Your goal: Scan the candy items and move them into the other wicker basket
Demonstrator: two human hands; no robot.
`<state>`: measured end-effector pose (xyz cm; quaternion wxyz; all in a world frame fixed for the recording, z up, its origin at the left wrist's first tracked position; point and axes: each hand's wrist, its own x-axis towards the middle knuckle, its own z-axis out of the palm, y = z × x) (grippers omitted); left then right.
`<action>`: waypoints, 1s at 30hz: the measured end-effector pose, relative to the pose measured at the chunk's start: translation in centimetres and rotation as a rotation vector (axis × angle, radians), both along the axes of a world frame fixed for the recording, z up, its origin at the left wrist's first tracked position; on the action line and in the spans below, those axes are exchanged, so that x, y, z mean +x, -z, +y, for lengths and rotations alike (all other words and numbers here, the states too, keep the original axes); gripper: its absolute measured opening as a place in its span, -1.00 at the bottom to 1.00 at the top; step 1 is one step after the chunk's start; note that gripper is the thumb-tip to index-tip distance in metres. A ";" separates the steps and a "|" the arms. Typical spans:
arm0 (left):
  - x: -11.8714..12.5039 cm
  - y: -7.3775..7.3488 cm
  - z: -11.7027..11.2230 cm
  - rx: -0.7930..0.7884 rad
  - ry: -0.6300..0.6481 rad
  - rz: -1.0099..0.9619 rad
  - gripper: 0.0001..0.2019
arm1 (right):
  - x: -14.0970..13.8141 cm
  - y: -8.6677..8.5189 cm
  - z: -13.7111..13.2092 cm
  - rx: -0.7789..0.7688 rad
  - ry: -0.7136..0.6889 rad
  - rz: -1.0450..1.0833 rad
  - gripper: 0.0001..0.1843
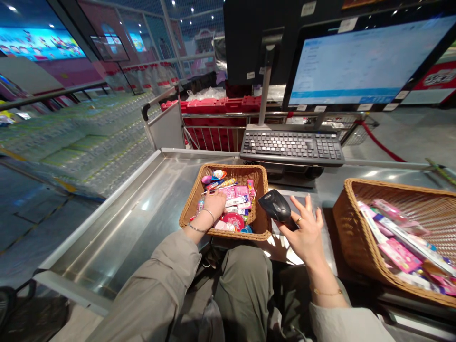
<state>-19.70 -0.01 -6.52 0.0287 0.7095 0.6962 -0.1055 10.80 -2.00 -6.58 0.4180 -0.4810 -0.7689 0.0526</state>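
My left hand (214, 203) reaches into a brown wicker basket (185, 209), fingers curled down among small packaged goods. A slim white-and-blue packet (238, 201) lies right against its fingers; whether they grip it is hidden. Around it are pink packs (242, 191) and a round red container (234, 221). In my right hand (305, 228) is a black barcode scanner (275, 205), held on the thumb side while the other fingers spread apart. The scanner's head is just beyond the basket's right rim, above the counter.
A steel counter (153, 190) with a raised edge runs beneath the basket. Behind stand a keyboard (292, 145) and a lit monitor (356, 61). To the right, a second wicker basket (351, 232) holds packaged goods. Stacked bottles (89, 137) lie beyond the counter at left.
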 end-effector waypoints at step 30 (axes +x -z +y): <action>1.4 -2.6 0.2 0.279 -0.011 -0.022 -0.74 | 0.5 0.3 0.0 -0.016 0.016 0.002 -0.72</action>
